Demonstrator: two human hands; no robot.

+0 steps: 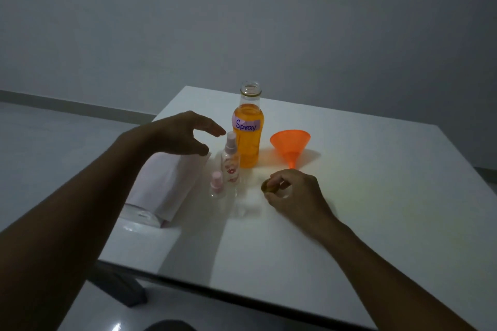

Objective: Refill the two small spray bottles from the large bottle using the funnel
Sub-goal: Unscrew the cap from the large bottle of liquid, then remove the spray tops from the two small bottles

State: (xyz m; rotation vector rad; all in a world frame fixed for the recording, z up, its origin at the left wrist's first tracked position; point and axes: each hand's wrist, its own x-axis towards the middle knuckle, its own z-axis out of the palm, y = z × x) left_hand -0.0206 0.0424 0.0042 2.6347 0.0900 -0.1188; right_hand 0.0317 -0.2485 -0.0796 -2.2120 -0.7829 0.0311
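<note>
Orange funnel (291, 145) near table (376, 196) centre, right hand (291, 192) pinching cap (267, 186)

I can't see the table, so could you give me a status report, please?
Left hand open above the small spray bottles. Right hand holds cap. Big bottle uncapped; funnel unused.

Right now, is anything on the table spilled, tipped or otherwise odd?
No spill shows. The large bottle stands upright and uncapped; its cap is in the right hand. The funnel lies tilted on the table, not in either spray bottle.
</note>
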